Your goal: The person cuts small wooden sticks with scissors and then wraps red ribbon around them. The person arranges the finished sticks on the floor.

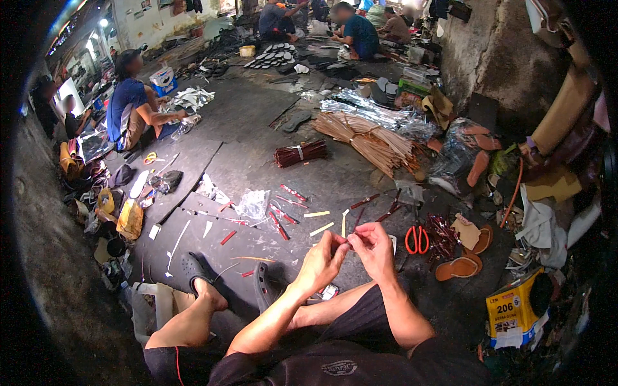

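My left hand [322,258] and my right hand [372,248] meet in front of me above the dark floor. Together their fingertips pinch a thin dark strip [347,239]; it is too small to tell more about it. Just beyond my hands lie several loose strips, some pale [317,213] and some dark red [278,225]. Red-handled scissors [417,239] rest on the floor to the right of my right hand. My bare left foot [207,293] sits in a dark sandal at the lower left.
A tied bundle of dark red strips [300,153] and a big sheaf of tan strips [368,138] lie farther out. Tan sandal soles [458,267] and a yellow box [514,310] sit at the right. Other people [132,106] sit working on the floor at the left and the back.
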The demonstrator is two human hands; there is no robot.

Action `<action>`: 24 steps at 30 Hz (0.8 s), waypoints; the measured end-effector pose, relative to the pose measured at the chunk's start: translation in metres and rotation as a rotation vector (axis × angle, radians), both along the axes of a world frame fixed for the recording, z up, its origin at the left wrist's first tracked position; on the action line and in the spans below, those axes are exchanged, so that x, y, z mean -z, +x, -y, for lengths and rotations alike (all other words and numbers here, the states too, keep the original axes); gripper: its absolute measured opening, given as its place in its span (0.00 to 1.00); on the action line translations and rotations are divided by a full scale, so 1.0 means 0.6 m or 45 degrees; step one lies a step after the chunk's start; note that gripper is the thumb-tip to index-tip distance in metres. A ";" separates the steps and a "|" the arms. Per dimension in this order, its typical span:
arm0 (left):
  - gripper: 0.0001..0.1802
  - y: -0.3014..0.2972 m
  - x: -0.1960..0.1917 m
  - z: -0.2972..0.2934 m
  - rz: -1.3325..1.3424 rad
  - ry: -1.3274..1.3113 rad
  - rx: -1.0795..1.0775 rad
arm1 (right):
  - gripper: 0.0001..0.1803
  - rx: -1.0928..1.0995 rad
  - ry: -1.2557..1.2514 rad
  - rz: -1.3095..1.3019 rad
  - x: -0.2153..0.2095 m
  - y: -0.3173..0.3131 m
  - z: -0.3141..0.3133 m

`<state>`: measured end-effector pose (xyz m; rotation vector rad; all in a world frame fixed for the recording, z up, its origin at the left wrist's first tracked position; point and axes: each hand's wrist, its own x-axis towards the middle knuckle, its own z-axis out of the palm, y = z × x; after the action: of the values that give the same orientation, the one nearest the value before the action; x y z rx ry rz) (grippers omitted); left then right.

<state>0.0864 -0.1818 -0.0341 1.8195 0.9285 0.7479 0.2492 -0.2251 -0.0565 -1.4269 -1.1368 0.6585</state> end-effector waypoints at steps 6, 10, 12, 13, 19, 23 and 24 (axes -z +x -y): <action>0.09 -0.009 0.002 -0.015 0.025 0.096 -0.237 | 0.16 0.166 0.279 0.552 -0.040 -0.020 0.005; 0.10 -0.019 -0.020 -0.018 0.101 0.119 -0.216 | 0.19 -0.055 0.425 0.642 -0.059 -0.008 0.007; 0.10 -0.021 -0.024 -0.020 0.083 0.050 -0.187 | 0.20 -0.187 0.489 0.754 -0.067 -0.009 -0.001; 0.11 -0.023 -0.022 -0.015 0.063 0.043 -0.186 | 0.21 -0.256 0.522 0.808 -0.068 -0.010 -0.002; 0.13 -0.032 -0.033 -0.026 -0.144 -0.002 -0.119 | 0.24 -0.471 0.538 1.166 -0.061 0.004 -0.007; 0.16 -0.042 -0.027 -0.031 -0.194 0.037 -0.076 | 0.23 -0.595 0.499 1.188 -0.073 0.002 -0.012; 0.16 -0.045 -0.038 -0.031 -0.254 0.008 -0.043 | 0.22 -0.612 0.485 1.199 -0.082 0.000 -0.011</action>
<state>0.0594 -0.1631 -0.0116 1.9135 1.0892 0.5977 0.2491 -0.2184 -0.0076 -1.1260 -2.2478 0.0205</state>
